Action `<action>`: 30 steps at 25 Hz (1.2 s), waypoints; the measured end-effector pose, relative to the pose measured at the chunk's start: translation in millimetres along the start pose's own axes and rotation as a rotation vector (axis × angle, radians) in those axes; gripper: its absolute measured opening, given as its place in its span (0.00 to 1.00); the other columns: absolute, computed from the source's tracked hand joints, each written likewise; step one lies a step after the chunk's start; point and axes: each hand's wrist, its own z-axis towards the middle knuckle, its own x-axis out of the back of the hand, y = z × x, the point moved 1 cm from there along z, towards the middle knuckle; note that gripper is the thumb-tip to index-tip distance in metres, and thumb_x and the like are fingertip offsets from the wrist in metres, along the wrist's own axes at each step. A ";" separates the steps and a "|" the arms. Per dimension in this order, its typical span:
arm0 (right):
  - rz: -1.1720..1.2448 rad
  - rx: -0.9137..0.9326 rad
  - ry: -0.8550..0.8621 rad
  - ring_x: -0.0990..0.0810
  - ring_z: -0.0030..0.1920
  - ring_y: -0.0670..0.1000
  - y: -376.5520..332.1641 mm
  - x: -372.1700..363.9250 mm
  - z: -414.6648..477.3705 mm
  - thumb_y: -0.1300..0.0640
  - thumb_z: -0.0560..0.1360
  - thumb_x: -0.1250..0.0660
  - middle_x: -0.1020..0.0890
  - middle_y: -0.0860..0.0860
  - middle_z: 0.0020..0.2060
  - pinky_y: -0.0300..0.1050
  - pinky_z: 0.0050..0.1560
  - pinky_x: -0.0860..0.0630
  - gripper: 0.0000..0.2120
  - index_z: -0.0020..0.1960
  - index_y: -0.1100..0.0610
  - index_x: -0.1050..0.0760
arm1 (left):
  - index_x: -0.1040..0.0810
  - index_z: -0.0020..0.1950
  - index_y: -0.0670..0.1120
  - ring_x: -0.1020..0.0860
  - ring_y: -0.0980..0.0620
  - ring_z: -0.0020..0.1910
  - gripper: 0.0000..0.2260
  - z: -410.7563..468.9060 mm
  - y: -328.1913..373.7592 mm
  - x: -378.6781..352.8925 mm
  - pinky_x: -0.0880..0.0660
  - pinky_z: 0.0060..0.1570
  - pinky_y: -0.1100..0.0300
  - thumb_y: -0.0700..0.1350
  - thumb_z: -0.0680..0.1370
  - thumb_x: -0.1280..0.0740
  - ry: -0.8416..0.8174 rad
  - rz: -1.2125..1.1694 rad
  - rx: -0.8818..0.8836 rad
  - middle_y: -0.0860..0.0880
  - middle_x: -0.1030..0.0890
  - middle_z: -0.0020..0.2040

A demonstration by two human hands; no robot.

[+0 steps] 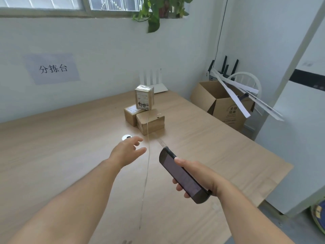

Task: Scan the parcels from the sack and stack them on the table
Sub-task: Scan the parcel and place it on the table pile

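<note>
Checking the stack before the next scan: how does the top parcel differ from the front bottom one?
The top parcel stands upright on the other boxes, while the front bottom parcel lies flat on the table. The top parcel shows a white label with black writing toward the camera, whereas the front bottom parcel shows only plain brown faces. Both are brown cardboard boxes.

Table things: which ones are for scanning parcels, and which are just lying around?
For the job: handheld scanner in the right hand; three brown parcels stacked on the table.
Just lying about: white router, open cardboard box, hanging plant, wall sign.
</note>
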 end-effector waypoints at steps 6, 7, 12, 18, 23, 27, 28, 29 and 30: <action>-0.035 -0.026 -0.079 0.18 0.40 0.53 -22.6 73.1 83.8 0.38 0.77 0.36 0.18 0.56 0.44 0.51 0.40 0.22 0.24 0.58 0.57 0.22 | 0.36 0.74 0.54 0.30 0.49 0.66 0.30 94.5 7.1 -27.1 0.31 0.64 0.51 0.57 0.74 0.31 -0.012 0.151 0.078 0.50 0.31 0.69; -0.038 -0.035 -0.099 0.18 0.39 0.53 -27.9 84.1 98.7 0.39 0.79 0.37 0.18 0.56 0.44 0.51 0.40 0.22 0.22 0.58 0.58 0.23 | 0.37 0.74 0.54 0.31 0.49 0.67 0.31 111.6 7.5 -28.4 0.31 0.65 0.51 0.58 0.74 0.31 -0.018 0.168 0.111 0.50 0.33 0.70; -0.069 -0.049 -0.183 0.19 0.36 0.51 -51.8 134.9 177.6 0.38 0.77 0.36 0.19 0.57 0.44 0.49 0.37 0.22 0.24 0.58 0.58 0.23 | 0.42 0.77 0.52 0.42 0.48 0.75 0.36 192.1 7.5 -35.4 0.38 0.70 0.50 0.58 0.74 0.31 0.003 0.287 0.177 0.49 0.41 0.76; -0.081 -0.060 -0.259 0.18 0.40 0.52 -58.8 163.8 261.5 0.34 0.69 0.36 0.18 0.56 0.45 0.52 0.40 0.21 0.30 0.58 0.57 0.23 | 0.51 0.79 0.55 0.53 0.46 0.77 0.47 276.8 -13.2 -50.2 0.48 0.75 0.47 0.63 0.69 0.28 -0.149 0.439 0.231 0.50 0.53 0.79; -0.084 -0.078 -0.295 0.19 0.39 0.52 -55.3 172.3 305.6 0.35 0.69 0.36 0.18 0.56 0.44 0.50 0.39 0.22 0.30 0.58 0.57 0.22 | 0.55 0.79 0.56 0.59 0.45 0.78 0.51 324.4 -34.5 -59.6 0.53 0.75 0.47 0.66 0.66 0.28 -0.259 0.607 0.178 0.48 0.58 0.79; -0.078 -0.100 -0.293 0.19 0.40 0.52 -50.1 172.2 320.1 0.35 0.69 0.36 0.18 0.56 0.45 0.51 0.39 0.22 0.30 0.58 0.58 0.22 | 0.57 0.78 0.57 0.51 0.42 0.77 0.52 331.6 -47.1 -70.3 0.49 0.75 0.48 0.65 0.64 0.28 -0.263 0.652 0.170 0.43 0.50 0.78; -0.080 -0.107 -0.290 0.19 0.40 0.52 -48.6 170.7 318.6 0.35 0.69 0.36 0.18 0.56 0.44 0.51 0.40 0.22 0.30 0.58 0.57 0.22 | 0.57 0.78 0.57 0.48 0.41 0.75 0.52 327.1 -47.9 -72.2 0.46 0.74 0.48 0.64 0.64 0.27 -0.253 0.639 0.169 0.43 0.48 0.77; -0.081 -0.115 -0.287 0.18 0.40 0.52 -47.1 168.2 314.9 0.34 0.69 0.36 0.18 0.56 0.44 0.51 0.40 0.22 0.30 0.58 0.57 0.22 | 0.56 0.78 0.57 0.46 0.42 0.74 0.52 318.9 -47.0 -73.4 0.43 0.73 0.49 0.63 0.63 0.27 -0.250 0.616 0.173 0.43 0.47 0.76; -0.082 -0.119 -0.285 0.18 0.40 0.52 -45.5 165.4 310.0 0.34 0.69 0.35 0.18 0.56 0.44 0.51 0.40 0.21 0.30 0.58 0.57 0.22 | 0.56 0.78 0.57 0.45 0.42 0.74 0.52 308.1 -46.0 -74.9 0.41 0.72 0.49 0.62 0.63 0.27 -0.258 0.592 0.180 0.43 0.47 0.75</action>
